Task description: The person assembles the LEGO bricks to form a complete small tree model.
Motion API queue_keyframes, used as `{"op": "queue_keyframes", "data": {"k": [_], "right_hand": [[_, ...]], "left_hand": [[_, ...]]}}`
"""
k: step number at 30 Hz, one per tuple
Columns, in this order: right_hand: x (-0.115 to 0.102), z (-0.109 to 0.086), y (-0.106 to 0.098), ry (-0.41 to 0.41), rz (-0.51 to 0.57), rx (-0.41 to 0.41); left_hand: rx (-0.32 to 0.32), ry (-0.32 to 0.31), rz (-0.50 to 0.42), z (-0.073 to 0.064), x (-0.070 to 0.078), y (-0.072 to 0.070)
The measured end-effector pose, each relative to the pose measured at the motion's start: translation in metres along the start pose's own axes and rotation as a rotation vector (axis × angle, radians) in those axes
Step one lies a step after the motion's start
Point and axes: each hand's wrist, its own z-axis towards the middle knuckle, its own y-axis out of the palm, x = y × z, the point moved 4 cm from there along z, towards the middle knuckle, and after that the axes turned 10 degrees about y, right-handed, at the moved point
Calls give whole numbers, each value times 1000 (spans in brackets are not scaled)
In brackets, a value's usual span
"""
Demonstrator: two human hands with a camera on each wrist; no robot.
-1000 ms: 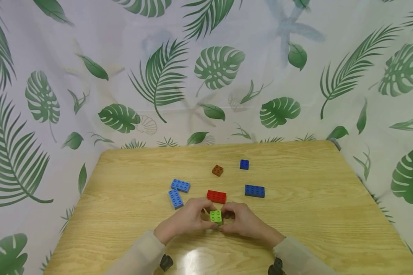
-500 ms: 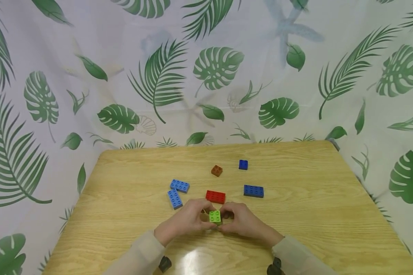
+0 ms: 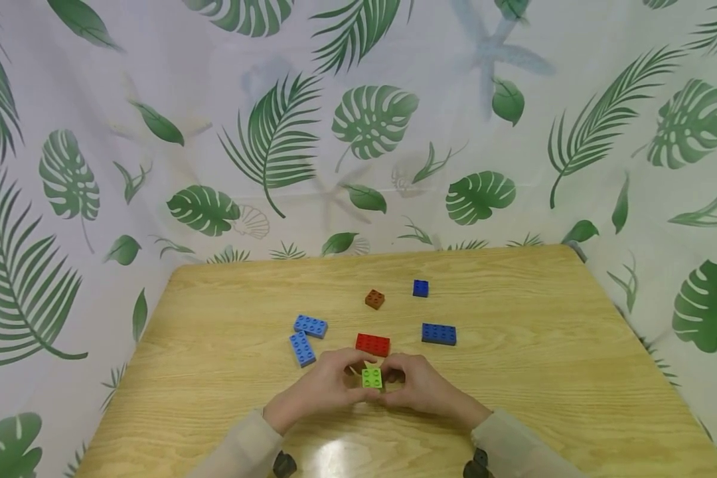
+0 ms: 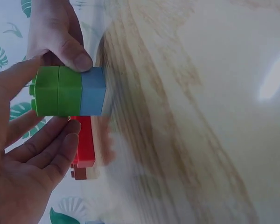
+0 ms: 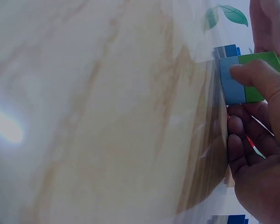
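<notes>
head view: on the near side of the red brick (image 3: 373, 343), the block stack (image 3: 372, 378) is held, left hand (image 3: 327, 382) curled round it, right hand (image 3: 421, 385) pinching; left fingertip contact is partly hidden. probably light, stiff, smooth: best pinched by its flat sides.

Between the left hand (image 3: 332, 382) and right hand (image 3: 416, 384), the block stack (image 3: 372, 378) plugs the gap. Just beyond, a red brick (image 3: 373, 344) bars the low way forward. Two light-blue bricks (image 3: 311, 325) crowd the left; a dark-blue brick (image 3: 439, 334) leaves a lane beside the red one. Rightward, the surface (image 3: 550, 358) offers wide passage. Leaf-print cloth (image 3: 311, 232) walls the far edge.
</notes>
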Motion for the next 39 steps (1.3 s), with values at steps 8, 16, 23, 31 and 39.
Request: {"op": "queue_keyframes", "data": {"k": [8, 16, 23, 31, 39], "right_hand": [[0, 0, -1, 6, -9, 5], [0, 0, -1, 22, 7, -9], [1, 1, -1, 22, -2, -6], [0, 0, -1, 22, 1, -4], [0, 0, -1, 36, 9, -16]], "left_hand": [[169, 1, 35, -17, -11, -31], [331, -72, 112, -40, -34, -65], [357, -165, 146, -54, -54, -78], [292, -188, 165, -57, -63, -80], [222, -227, 197, -58, -70, -76]]}}
